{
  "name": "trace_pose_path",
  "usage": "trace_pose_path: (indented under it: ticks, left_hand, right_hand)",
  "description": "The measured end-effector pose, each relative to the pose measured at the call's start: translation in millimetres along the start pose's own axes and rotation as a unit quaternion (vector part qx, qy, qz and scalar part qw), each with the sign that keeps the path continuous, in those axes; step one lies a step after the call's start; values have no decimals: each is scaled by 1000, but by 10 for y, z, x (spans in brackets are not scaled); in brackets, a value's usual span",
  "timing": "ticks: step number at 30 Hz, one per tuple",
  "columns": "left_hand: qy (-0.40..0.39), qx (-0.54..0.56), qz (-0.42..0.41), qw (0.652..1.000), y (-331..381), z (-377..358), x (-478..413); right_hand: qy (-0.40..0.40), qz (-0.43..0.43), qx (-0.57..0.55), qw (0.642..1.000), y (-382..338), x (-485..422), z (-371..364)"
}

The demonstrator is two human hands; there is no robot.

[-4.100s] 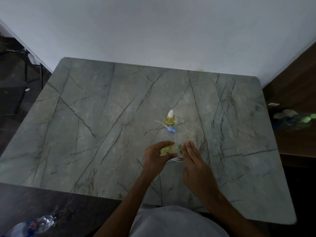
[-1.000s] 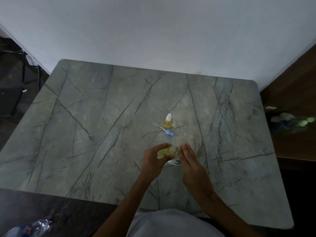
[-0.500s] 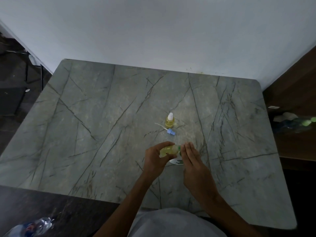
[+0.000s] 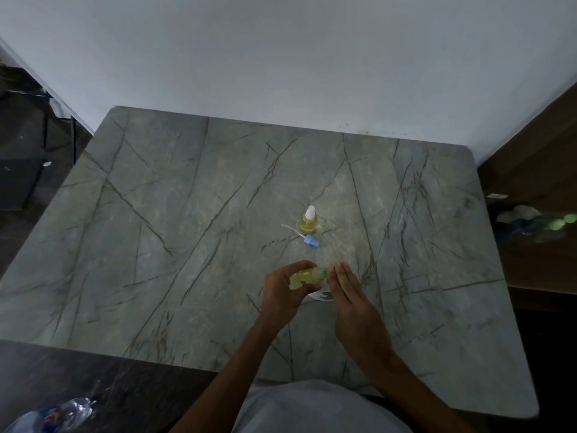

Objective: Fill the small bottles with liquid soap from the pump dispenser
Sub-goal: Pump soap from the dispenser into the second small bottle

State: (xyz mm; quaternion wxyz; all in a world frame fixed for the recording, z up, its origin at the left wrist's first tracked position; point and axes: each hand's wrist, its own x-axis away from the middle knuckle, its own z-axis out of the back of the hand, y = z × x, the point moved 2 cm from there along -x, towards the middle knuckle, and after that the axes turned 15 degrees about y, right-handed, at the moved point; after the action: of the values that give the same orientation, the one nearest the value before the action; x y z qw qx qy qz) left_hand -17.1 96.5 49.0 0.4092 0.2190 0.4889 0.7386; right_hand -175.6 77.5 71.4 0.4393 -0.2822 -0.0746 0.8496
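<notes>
My left hand [image 4: 282, 292] grips a small yellow-green bottle [image 4: 304, 276], tilted with its green neck pointing right. My right hand [image 4: 349, 295] is against that neck with its fingers straight and together; its thumb and palm are hidden. A white piece with green print [image 4: 321, 295] shows just below the two hands, and I cannot tell whether it is held. Farther back on the grey marble table [image 4: 187, 245] stands a small bottle of yellow liquid with a white cap [image 4: 309, 222]. A blue pump head with a thin white tube [image 4: 309, 240] lies beside it.
A white wall runs behind the table. At the right, a dark wooden surface holds a cloth and green items [image 4: 537, 225]. A plastic water bottle [image 4: 53, 415] lies on the dark floor at the lower left. My light shirt is at the table's near edge.
Both hands keep the same hold on the tilted bottle over the last second. Only the camera has shifted slightly.
</notes>
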Motion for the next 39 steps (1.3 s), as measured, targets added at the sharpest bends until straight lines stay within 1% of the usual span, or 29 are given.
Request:
trace_pose_path:
  ticks: [5,11,16,19,23,27,34,39]
  left_hand:
    - [14,11,11,1000,22,10,-9]
    - [3,17,-2,1000,20,12,9]
    - [1,7,-8,1000,-17,3,17]
    - [-7,5,-5,1000,-63,-2,40]
    - [0,13,11,1000,-89,-12,58]
    - [1,29,8,1000,-88,-5,71]
    - [-7,30,-17,999,-38,12,104]
    - [-13,35,-10,999,-65,20,125]
  right_hand:
    - [10,16,26,999,-63,-71,93]
    - [13,13,34,999,-57,-35,93]
    - [24,13,23,999,-37,-2,47]
    - [11,-10,6,1000,-21,44,-2]
    - [14,-8,3,1000,-37,58,19]
    - [14,5,6,1000,-40,30,83]
    - [15,-22,-41,999,-20,11,124]
    - [4,-52,-47,997,-9,-14,116]
